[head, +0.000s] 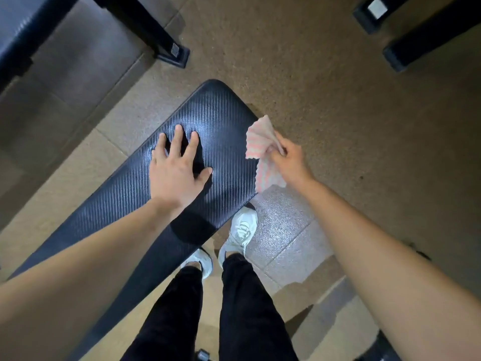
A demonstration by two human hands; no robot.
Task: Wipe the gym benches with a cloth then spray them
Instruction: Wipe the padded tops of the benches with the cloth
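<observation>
A black padded gym bench [221, 118] with a ribbed surface runs from the lower left up to the middle of the head view. My left hand [177, 168] lies flat on its pad with the fingers spread and straight. My right hand [286, 160] is just past the bench's right edge, above the floor, and pinches a pink-and-white striped cloth [260, 142]. The cloth hangs crumpled from my fingers, beside the pad. No spray bottle is in view.
Another dark padded bench [18, 29] and its black steel leg [161, 45] stand at the upper left. Black frame feet [406, 48] sit at the upper right. My legs and white shoes [242, 230] stand on the tiled floor beside the bench.
</observation>
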